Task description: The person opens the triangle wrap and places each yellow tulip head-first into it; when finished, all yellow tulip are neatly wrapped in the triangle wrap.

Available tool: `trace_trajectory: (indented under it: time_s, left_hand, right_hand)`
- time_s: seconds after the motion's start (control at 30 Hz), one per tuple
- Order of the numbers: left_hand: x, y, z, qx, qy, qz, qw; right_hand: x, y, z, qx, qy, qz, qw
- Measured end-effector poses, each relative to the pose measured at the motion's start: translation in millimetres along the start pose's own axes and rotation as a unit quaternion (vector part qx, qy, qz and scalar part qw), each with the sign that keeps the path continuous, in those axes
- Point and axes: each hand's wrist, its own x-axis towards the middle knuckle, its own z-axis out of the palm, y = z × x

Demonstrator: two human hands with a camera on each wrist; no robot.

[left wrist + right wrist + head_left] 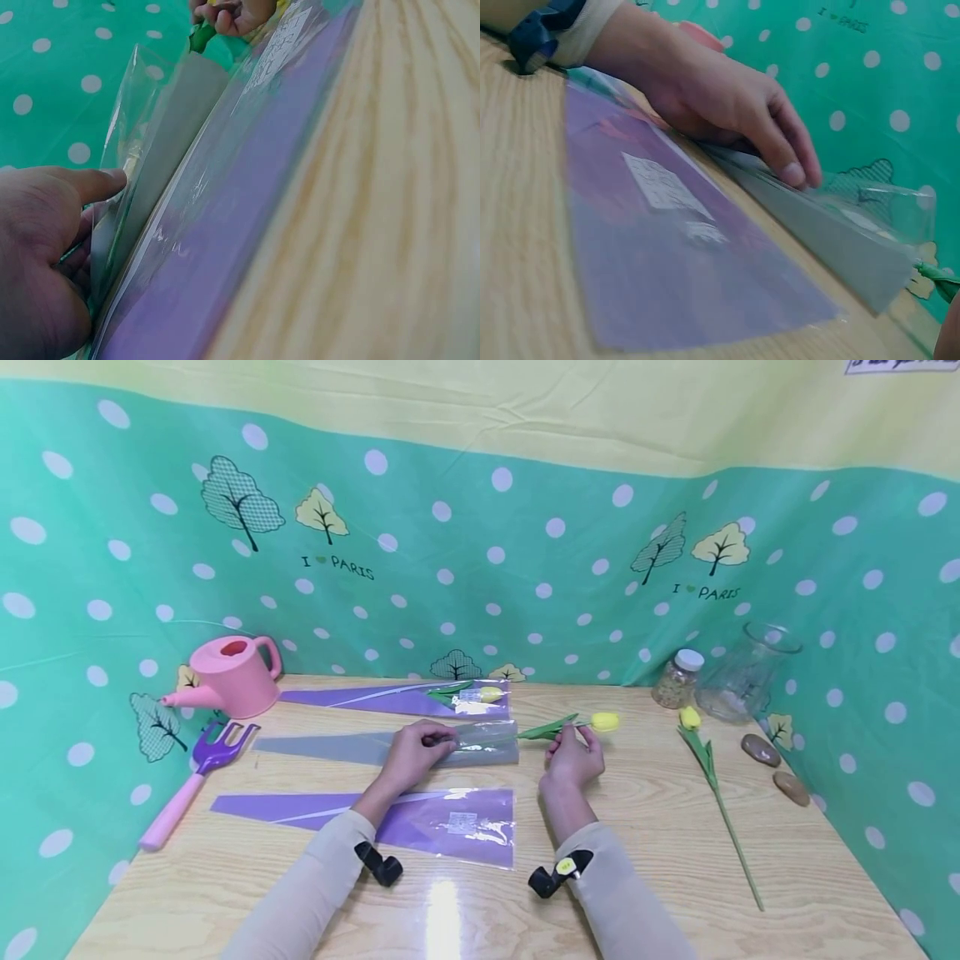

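A grey flower sleeve [337, 747] with a clear front lies in the middle of the table. My left hand [415, 755] pinches its clear film between thumb and fingers, and in the left wrist view that film [120, 135] stands raised off the grey backing. My right hand [573, 763] holds an artificial yellow tulip [604, 722] just below its bloom. The tulip's green leaves [546, 728] lie at the sleeve's wide right end, and its stem runs leftward inside the sleeve. In the right wrist view, most of the right hand is out of frame.
A purple sleeve [375, 697] holding a tulip lies behind; another purple sleeve [442, 827] lies in front. At left are a pink watering can [236, 681] and garden fork [180, 806]. Right: a loose tulip [722, 810], lidded jar [677, 681], glass vase [742, 677] and stones [761, 750].
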Motion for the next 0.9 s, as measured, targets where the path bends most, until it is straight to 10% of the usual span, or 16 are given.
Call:
trace_trajectory:
  time_s: [0.9]
  left_hand:
    - [1.3,1.7,-0.8,0.005,0.014,0.014,0.9998]
  right_hand:
    - [-50,34,21,-0.050,-0.040,0.016,0.998]
